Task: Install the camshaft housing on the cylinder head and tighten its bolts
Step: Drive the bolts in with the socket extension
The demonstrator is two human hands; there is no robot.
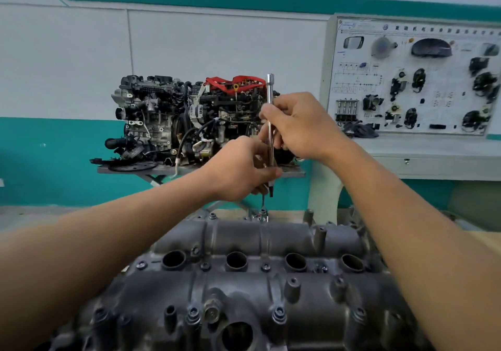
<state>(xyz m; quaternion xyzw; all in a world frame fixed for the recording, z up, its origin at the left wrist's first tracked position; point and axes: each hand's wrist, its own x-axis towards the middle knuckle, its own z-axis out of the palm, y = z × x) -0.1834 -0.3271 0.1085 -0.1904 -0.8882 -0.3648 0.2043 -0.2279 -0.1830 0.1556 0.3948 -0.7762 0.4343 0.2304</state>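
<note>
Evidently mid-tightening, left hand [238,171] and right hand [301,125] curl fingers round the upright extension bar [270,87], due next onto the far-edge bolt [263,212] of the camshaft housing [292,238].

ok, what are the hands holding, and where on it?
One long chrome driver, held upright. The right hand grips its mid-shaft; the left hand grips its lower end, just above the dark tip.

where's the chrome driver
Head view, centre: the chrome driver stands upright, right hand gripping above left hand, over the far edge of the camshaft housing.
</note>
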